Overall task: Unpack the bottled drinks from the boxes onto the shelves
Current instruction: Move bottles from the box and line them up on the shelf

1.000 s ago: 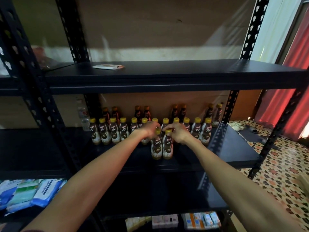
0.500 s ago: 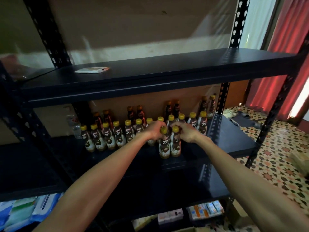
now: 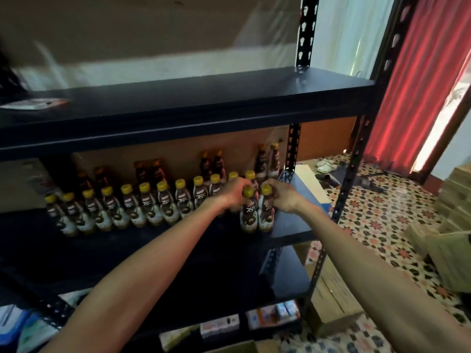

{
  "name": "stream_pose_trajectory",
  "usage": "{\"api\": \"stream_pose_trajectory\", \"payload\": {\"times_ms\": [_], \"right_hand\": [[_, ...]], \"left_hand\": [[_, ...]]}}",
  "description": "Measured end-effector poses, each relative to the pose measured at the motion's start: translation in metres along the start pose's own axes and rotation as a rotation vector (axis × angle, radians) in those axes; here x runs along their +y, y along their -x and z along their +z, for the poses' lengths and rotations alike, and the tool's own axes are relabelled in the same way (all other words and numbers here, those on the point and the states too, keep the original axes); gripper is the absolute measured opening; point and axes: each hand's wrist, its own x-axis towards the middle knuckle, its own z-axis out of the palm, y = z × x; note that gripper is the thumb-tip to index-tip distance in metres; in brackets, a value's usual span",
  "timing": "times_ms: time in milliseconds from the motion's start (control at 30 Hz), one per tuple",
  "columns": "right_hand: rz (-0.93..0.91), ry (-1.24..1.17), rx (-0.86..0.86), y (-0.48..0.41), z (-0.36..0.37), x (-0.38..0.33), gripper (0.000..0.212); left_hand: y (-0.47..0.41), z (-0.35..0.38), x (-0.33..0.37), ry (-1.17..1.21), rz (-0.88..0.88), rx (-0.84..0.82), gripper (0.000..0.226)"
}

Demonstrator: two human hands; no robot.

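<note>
Motion blur smears the whole view, so the bottle labels show little more than a pale "78" on brown. The back row of darker bottles (image 3: 211, 164) stands in shadow under the upper shelf (image 3: 193, 105), and toward 9 o'clock its bottles are too dim to count. A flat packet (image 3: 33, 104) on that upper shelf is blurred, and I cannot tell what it is. Both forearms run off the bottom edge. The cardboard boxes (image 3: 456, 253) at 4 o'clock are cut by the frame, so their contents are hidden.

The front row of bottles (image 3: 142, 207) stands upright along the middle shelf (image 3: 153, 240). Each bottle is brown above and cream below, with a yellow cap. Two more stand ahead of the row's right end, just toward 5 o'clock from centre. They are side by side, touching, near the shelf's front edge.

The left hand (image 3: 234, 193) curls round the neck of the left front bottle (image 3: 248, 217), at 9 o'clock of its cap. The right hand (image 3: 284, 197) wraps the neck of the right front bottle (image 3: 266, 215), at 3 o'clock of its cap. The hands are close together, with only the two caps between them.
</note>
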Motion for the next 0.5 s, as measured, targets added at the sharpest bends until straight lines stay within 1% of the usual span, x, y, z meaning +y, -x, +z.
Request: {"api": "stream_pose_trajectory", "payload": {"times_ms": [67,200,267,367,433,500], "right_hand": [[0.008,0.028,-0.006,0.007,-0.018,0.014,0.039],[0.086,-0.020,0.000,0.011,-0.041,0.049,0.049],[0.076,-0.035,0.005,0.012,-0.048,0.060,0.049],[0.036,-0.062,0.082,0.007,-0.048,0.073,0.049],[0.021,-0.073,0.114,-0.008,-0.039,0.087,0.047],[0.023,-0.100,0.139,-0.013,-0.035,0.084,0.050]], "left_hand": [[-0.014,0.010,0.019,-0.011,-0.002,0.002,0.039],[-0.037,0.028,0.051,-0.022,0.001,0.015,0.041],[-0.046,0.035,0.062,-0.063,0.000,0.029,0.045],[-0.054,0.039,0.069,-0.114,0.006,0.053,0.053],[-0.057,0.037,0.068,-0.217,0.013,0.087,0.046],[-0.059,0.033,0.068,-0.349,0.055,0.155,0.037]]}}
